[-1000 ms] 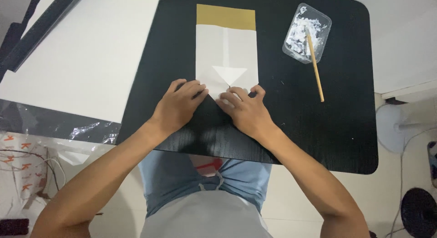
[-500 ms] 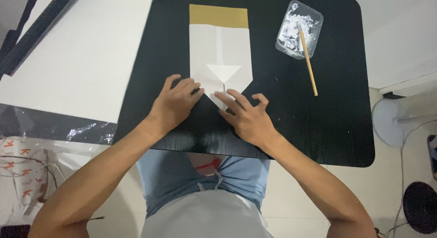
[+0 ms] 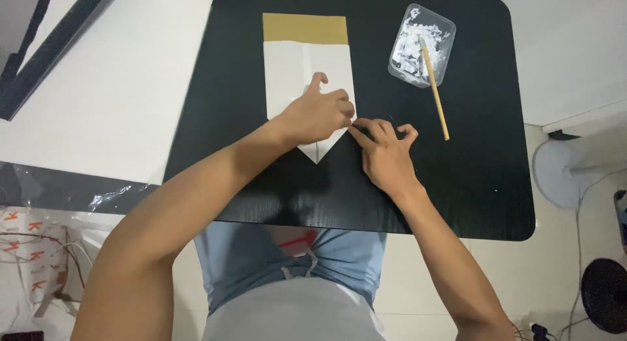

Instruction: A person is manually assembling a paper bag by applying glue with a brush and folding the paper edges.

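A white folded sheet of paper (image 3: pixel 292 73) with a mustard-gold band across its far end lies on a black table (image 3: pixel 248 152), its near end folded to a point. My left hand (image 3: pixel 317 114) lies flat across the sheet's middle, fingers pressing toward the right edge. My right hand (image 3: pixel 385 152) rests just right of the paper, its fingertips pinching at the sheet's right folded edge beside the left fingers. Neither hand lifts the sheet off the table.
A clear plastic tray (image 3: pixel 421 46) with white paste sits at the table's far right, a wooden stick (image 3: pixel 435 96) resting in it and reaching onto the table. A white surface (image 3: pixel 111 86) lies to the left, a fan base (image 3: pixel 555 174) on the floor at right.
My left hand has moved up from the pointed tip onto the middle of the sheet. My right hand shifted to the right edge. The view has drifted, so the table sits lower.
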